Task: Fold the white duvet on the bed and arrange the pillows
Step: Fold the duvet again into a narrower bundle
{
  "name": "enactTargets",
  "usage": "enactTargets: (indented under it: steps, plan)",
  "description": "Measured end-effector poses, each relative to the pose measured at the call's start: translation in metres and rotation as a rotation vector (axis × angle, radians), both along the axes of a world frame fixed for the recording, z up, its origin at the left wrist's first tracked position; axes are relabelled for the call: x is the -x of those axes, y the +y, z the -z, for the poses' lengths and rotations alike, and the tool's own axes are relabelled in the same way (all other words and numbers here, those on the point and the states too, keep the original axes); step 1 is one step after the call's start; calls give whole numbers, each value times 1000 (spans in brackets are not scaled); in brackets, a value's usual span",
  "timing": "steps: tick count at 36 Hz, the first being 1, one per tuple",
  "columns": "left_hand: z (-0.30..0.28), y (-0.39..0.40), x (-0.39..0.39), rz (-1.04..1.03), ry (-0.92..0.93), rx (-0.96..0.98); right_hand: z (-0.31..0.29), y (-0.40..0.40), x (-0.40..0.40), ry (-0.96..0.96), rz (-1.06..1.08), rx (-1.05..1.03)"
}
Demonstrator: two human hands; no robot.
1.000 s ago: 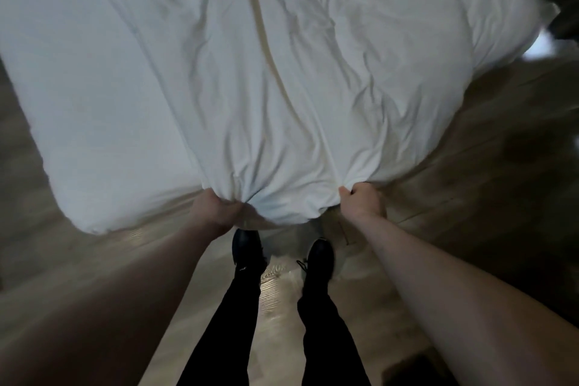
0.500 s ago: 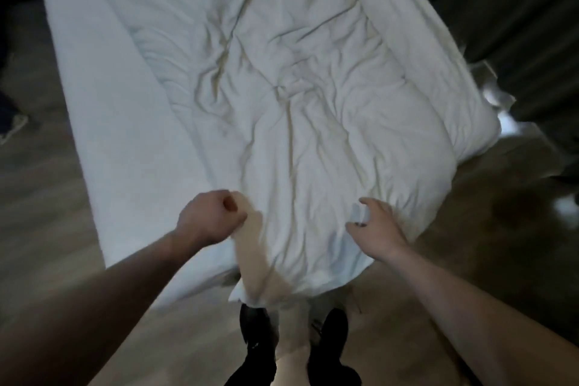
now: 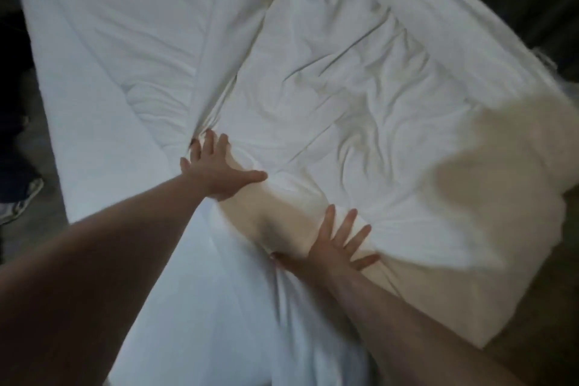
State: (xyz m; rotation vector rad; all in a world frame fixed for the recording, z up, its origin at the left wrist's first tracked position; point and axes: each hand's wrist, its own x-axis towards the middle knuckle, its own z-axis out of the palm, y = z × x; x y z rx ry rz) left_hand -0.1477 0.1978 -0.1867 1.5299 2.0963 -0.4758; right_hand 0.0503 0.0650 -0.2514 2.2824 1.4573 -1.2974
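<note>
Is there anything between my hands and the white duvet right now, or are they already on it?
Nothing visible stands between them. The left hand lies flat with fingers spread on the white duvet, and the right hand presses flat on it nearer its edge. Neither hand grips the fabric.

Dim, soft light with a warm patch at right, motion blur below, wide-angle bending at the edges.

The duvet is white cloth, matt and much wrinkled (soft-looking); the sheet beside it is smoother white cloth.
</note>
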Motion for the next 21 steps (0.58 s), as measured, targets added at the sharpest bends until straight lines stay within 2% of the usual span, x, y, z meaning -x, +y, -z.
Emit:
enactTargets:
  steps: [5, 9, 13, 17, 21]
  plan:
    - [46, 7, 1, -19, -3, 56, 27, 0, 17, -133, -16, -147]
    - [46, 28, -7, -35, 17, 147, 33, 13, 26, -220, -10, -65]
    - [41, 38, -8, -21, 13, 228, 38, 25, 34, -198, 61, -9]
    - [47, 41, -11, -45, 8, 222, 37, 30, 36, -222, 54, -39]
    - [57, 37, -10, -37, 2, 145, 31, 30, 34, -236, 26, 40]
